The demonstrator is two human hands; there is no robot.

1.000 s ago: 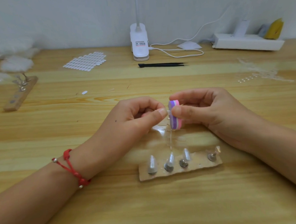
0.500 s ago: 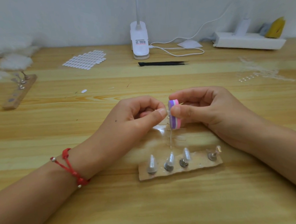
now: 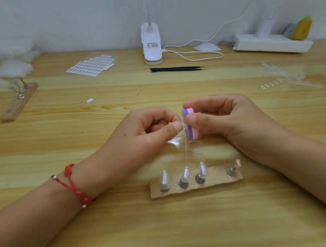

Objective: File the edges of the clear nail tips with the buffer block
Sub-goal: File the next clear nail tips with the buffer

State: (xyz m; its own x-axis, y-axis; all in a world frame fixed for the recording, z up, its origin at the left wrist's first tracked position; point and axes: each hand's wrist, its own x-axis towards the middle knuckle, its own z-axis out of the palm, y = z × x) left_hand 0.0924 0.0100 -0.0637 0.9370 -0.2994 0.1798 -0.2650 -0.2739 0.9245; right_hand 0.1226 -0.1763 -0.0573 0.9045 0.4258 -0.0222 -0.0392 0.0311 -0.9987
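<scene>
Almost no change over the last second. The left hand (image 3: 149,131) stayed pinched, thumb against forefinger, on a small clear plastic nail tip (image 3: 183,124). Most of the tip was hidden by the fingertips. The right hand (image 3: 230,121) stayed clamped, thumb in front and fingers behind, on the purple, white and pink striped foam buffer block (image 3: 191,130). The block stood on end with its purple face against the tip and had shifted only a hair against the left thumb. I read that as short filing strokes mid-edge, so the step was underway, not finished.

Both hands hovered at the middle of the pale wooden bench (image 3: 88,227). Just on the near side lay the torn brown cardboard strip (image 3: 197,188) with metal studs. Three more pointed clear tips (image 3: 164,179) stood on it, and a fourth stud at the right end carried something small I couldn't identify. Whether those had been filed couldn't be told.

Room:
- Near: tight. A downward stroke of the block could have caught the standing tips.
- Left and right: open bench.
- Far: open bench up to the black tweezers (image 3: 177,69) and the white clip lamp base (image 3: 151,44), both well apart from the hands.
- Far left: the sheet of white oval tabs (image 3: 91,65), out of the way.
</scene>
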